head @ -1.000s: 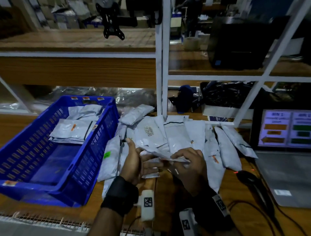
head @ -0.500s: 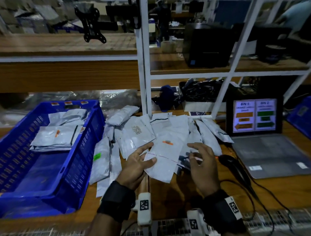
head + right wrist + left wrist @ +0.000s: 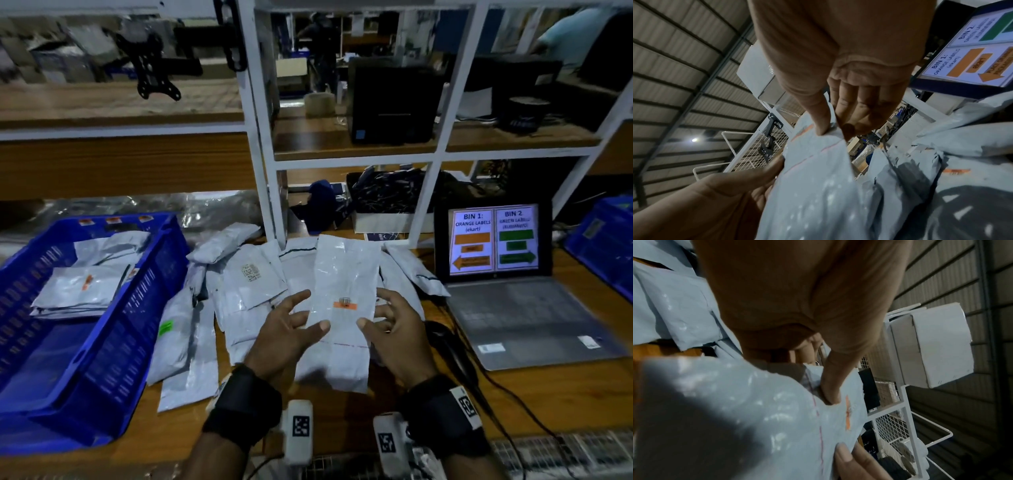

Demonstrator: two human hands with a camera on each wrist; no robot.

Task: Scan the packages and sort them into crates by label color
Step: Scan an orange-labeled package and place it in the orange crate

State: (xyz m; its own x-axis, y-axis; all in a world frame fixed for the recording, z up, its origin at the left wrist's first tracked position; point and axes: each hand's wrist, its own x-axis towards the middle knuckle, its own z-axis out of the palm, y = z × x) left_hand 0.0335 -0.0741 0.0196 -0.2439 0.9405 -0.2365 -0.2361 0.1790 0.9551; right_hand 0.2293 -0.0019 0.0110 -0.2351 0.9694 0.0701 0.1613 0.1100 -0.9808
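Note:
A grey mailer package [image 3: 344,270] with an orange label [image 3: 345,305] stands upright above the table, label facing me. My left hand [image 3: 301,322] pinches its left edge, thumb in front and fingers behind. My right hand [image 3: 385,317] pinches the right edge the same way. In the left wrist view my thumb [image 3: 830,386] presses the package [image 3: 756,418] beside its orange label [image 3: 847,412]. The right wrist view has my right thumb [image 3: 818,116] on the package [image 3: 818,194]. A black handheld scanner [image 3: 442,339] lies on the table to the right.
A blue crate [image 3: 113,342] at the left holds several orange-labelled packages [image 3: 78,287]. A loose pile of packages [image 3: 246,284], one with a green label [image 3: 166,327], covers mid-table. A laptop [image 3: 493,240] showing the bin chart stands at the right, a second blue crate [image 3: 603,246] beyond it.
The package came off the pile and now stands upright between both hands. My right hand, spread above the pile half a second ago, now pinches its right edge.

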